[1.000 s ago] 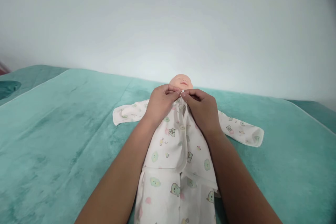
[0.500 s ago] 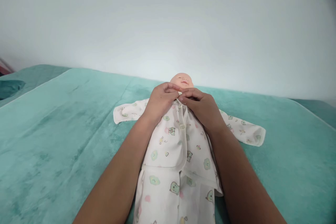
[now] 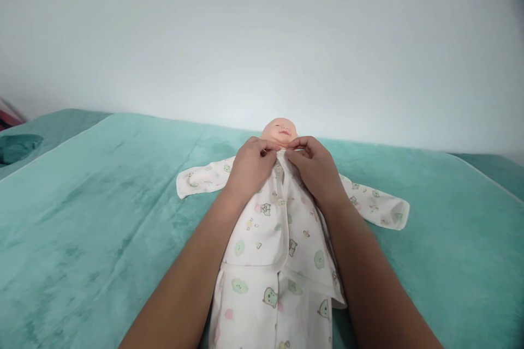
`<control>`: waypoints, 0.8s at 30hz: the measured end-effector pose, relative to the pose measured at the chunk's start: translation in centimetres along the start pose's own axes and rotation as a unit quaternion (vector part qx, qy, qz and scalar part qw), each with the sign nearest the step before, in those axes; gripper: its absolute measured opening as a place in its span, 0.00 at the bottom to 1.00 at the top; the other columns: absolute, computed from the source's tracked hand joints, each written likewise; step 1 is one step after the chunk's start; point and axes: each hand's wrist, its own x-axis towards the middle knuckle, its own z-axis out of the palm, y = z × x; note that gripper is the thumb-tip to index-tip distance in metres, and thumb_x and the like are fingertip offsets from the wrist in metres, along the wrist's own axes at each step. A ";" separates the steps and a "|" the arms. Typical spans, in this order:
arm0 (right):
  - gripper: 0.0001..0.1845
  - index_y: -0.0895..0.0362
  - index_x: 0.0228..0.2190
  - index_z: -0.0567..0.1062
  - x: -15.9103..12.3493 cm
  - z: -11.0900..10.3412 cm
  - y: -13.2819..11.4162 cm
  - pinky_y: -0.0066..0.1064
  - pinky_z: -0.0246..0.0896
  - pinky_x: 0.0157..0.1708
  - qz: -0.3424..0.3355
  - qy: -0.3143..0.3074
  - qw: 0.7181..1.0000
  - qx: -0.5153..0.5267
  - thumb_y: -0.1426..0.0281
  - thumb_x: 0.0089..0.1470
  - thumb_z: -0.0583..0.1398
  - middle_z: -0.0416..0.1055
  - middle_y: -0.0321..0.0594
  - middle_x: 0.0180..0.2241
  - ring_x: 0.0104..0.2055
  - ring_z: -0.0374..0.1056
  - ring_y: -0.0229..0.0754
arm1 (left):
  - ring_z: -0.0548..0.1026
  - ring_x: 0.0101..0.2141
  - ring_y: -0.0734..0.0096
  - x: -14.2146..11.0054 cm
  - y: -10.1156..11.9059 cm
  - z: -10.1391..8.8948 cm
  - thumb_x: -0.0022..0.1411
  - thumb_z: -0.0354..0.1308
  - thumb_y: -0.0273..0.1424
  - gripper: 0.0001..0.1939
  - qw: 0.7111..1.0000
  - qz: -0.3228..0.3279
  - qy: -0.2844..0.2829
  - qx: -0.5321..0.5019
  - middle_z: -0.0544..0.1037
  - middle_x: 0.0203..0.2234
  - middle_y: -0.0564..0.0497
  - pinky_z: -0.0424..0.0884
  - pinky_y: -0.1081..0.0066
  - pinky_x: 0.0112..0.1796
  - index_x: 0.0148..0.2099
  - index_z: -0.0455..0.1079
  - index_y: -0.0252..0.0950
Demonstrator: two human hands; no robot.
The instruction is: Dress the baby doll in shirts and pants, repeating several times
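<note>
A baby doll (image 3: 280, 128) lies on its back, dressed in a white jacket (image 3: 262, 234) printed with small green bears and clouds. Its sleeves spread out to both sides. My left hand (image 3: 252, 166) pinches the jacket's collar on the left of the neck opening. On the other side my right hand (image 3: 317, 166) grips the collar between thumb and fingers, close beneath the doll's chin. Buttons run down the front below my fingers. Matching white pants (image 3: 245, 311) cover the doll's lower body.
A green plush blanket (image 3: 102, 218) covers the surface under the doll. Behind it rises a white wall (image 3: 262, 49) with a dark band along the top. At the far left, a dark red object (image 3: 9, 115) shows at the edge.
My fingertips have moved slightly apart at the collar, and more of the doll's face and neck shows. The view has tilted up a little.
</note>
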 end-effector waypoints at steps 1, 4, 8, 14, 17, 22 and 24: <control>0.11 0.54 0.35 0.75 0.0 0.0 -0.1 0.32 0.58 0.35 -0.008 0.000 0.999 -0.044 0.64 0.48 0.60 0.72 0.35 0.31 0.31 0.65 0.39 | 0.75 0.43 0.66 -0.1 0.0 0.0 0.61 0.53 0.29 0.12 1.000 0.007 0.002 0.015 0.77 0.43 0.49 0.68 0.67 0.48 0.40 0.78 0.40; 0.09 0.54 0.31 0.76 -0.1 -0.2 -0.3 0.34 0.57 0.36 -0.041 0.000 0.991 -0.127 0.64 0.50 0.58 0.72 0.36 0.31 0.31 0.63 0.39 | 0.75 0.44 0.66 -0.2 0.0 0.1 0.62 0.52 0.28 0.13 0.999 0.019 0.005 0.042 0.76 0.43 0.49 0.68 0.67 0.47 0.41 0.78 0.40; 0.08 0.54 0.29 0.75 -0.1 -0.3 0.1 0.33 0.59 0.37 -0.086 0.002 0.987 -0.133 0.68 0.50 0.56 0.72 0.36 0.33 0.32 0.65 0.39 | 0.74 0.47 0.64 -0.4 -0.2 0.2 0.61 0.50 0.26 0.14 0.998 0.029 0.012 0.057 0.76 0.44 0.49 0.69 0.65 0.48 0.41 0.77 0.39; 0.16 0.53 0.27 0.80 -0.6 -0.4 -0.2 0.34 0.58 0.40 -0.145 0.029 0.963 -0.224 0.74 0.52 0.52 0.73 0.37 0.36 0.38 0.68 0.41 | 0.73 0.47 0.64 -0.6 -0.4 0.3 0.62 0.48 0.24 0.17 0.996 0.049 0.017 0.076 0.75 0.44 0.49 0.69 0.65 0.48 0.44 0.77 0.41; 0.18 0.52 0.29 0.81 -1.3 -0.2 -0.7 0.35 0.56 0.35 -0.131 0.015 0.946 -0.297 0.75 0.53 0.51 0.73 0.39 0.37 0.38 0.67 0.42 | 0.72 0.48 0.63 -0.7 -0.7 0.3 0.63 0.47 0.25 0.17 0.994 0.050 0.018 0.095 0.74 0.44 0.47 0.69 0.64 0.48 0.44 0.76 0.39; 0.18 0.51 0.36 0.79 -1.4 -0.4 -1.1 0.33 0.55 0.33 -0.114 -0.018 0.951 -0.285 0.73 0.56 0.51 0.72 0.40 0.41 0.37 0.67 0.41 | 0.72 0.47 0.64 -0.9 -0.6 0.3 0.64 0.47 0.27 0.15 0.996 0.047 0.025 0.070 0.74 0.45 0.48 0.69 0.65 0.46 0.45 0.75 0.39; 0.13 0.53 0.36 0.77 -1.3 -0.8 -1.4 0.32 0.55 0.31 -0.095 0.001 0.961 -0.261 0.68 0.57 0.52 0.73 0.40 0.39 0.33 0.66 0.40 | 0.73 0.42 0.67 -1.0 -0.2 0.2 0.63 0.48 0.27 0.13 0.997 0.044 0.040 0.043 0.75 0.42 0.50 0.69 0.67 0.42 0.42 0.74 0.40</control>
